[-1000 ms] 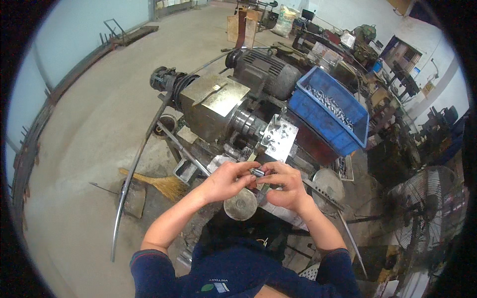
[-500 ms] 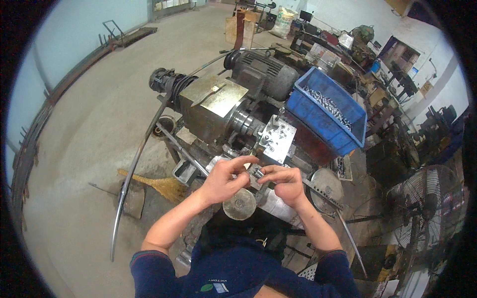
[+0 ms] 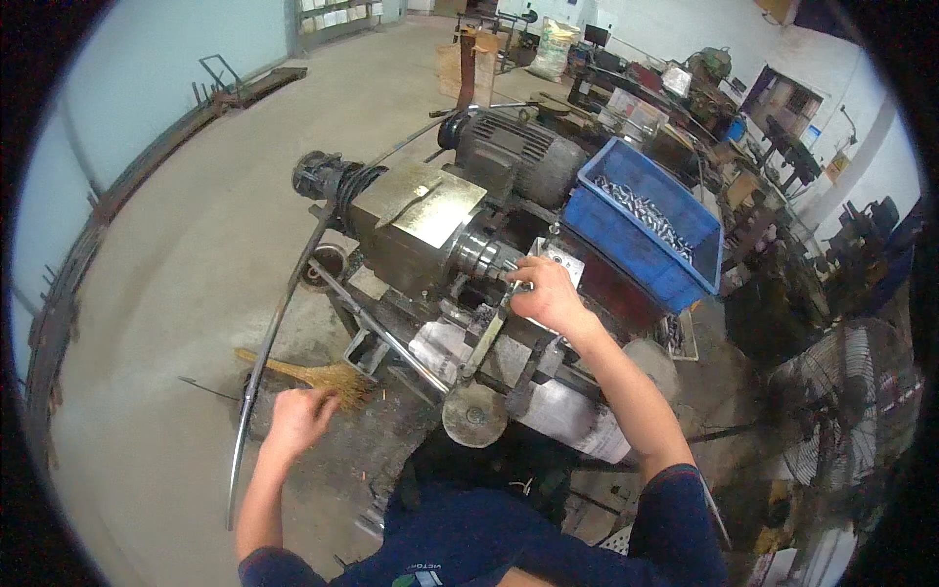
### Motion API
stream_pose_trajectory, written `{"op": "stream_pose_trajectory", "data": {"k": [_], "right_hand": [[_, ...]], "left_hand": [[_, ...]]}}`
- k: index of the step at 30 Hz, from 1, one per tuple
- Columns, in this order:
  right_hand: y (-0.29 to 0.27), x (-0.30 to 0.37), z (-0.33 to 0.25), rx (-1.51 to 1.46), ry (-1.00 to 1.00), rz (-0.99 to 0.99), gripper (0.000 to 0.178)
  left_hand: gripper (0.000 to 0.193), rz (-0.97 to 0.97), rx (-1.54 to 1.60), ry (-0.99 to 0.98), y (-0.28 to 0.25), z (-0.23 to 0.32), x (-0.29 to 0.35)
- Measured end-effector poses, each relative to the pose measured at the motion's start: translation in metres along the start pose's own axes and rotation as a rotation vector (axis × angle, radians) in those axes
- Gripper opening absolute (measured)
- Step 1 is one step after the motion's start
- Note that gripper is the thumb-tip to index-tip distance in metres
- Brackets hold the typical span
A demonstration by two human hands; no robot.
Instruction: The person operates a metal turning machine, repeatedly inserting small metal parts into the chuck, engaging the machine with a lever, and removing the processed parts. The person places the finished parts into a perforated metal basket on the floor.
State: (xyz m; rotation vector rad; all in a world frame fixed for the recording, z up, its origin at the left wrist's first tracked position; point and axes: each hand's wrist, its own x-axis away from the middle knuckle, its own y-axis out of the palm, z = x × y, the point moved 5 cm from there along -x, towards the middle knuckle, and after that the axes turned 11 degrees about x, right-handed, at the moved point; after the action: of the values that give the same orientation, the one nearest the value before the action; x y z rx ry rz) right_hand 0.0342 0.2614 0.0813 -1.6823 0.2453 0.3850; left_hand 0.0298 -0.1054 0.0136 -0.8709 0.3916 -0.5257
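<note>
- Change in the hands: half a second earlier both hands meet over the machine about a small metal cylinder; now they stand well apart, the right hand at the spindle nose and the left hand drawn back, beside the broom in this view
- Meaning for the work: handling appears to pass from both hands to the right one alone, with the spindle nose as the place of contact or near-contact
- Right grip: fingers bent closely together at the end of the spindle nose; whether they pinch the cylinder cannot be told, since the hand hides the spot
- Left grip: fingers loosely curled, back of the hand uppermost; the palm is hidden, so whether it holds anything cannot be told
- Position of the cylinder: not clearly visible; probably at the right fingertips
- Newly uncovered: a narrow straight bar and a creased pale sheet below the right forearm
- Metals: the spindle nose is stepped, round and polished; the headstock cover is flat, yellowish and glossy; the motor is grey and ribbed; the disc is dull and round
- Other materials: a scuffed blue plastic crate contains a heap of small shiny metal parts; the broom is of coarse straw
</note>
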Motion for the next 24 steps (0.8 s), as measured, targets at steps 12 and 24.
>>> {"op": "stream_pose_trajectory", "data": {"k": [12,24], "right_hand": [[0.071,-0.027,0.03,-0.074,0.181,-0.249,0.037],[0.068,-0.027,0.022,0.006,0.046,-0.161,0.034]], "left_hand": [[0.038,0.313,-0.135,-0.337,-0.048,-0.098,0.038],[0.022,0.145,-0.569,-0.408,-0.043,-0.207,0.001]]}}
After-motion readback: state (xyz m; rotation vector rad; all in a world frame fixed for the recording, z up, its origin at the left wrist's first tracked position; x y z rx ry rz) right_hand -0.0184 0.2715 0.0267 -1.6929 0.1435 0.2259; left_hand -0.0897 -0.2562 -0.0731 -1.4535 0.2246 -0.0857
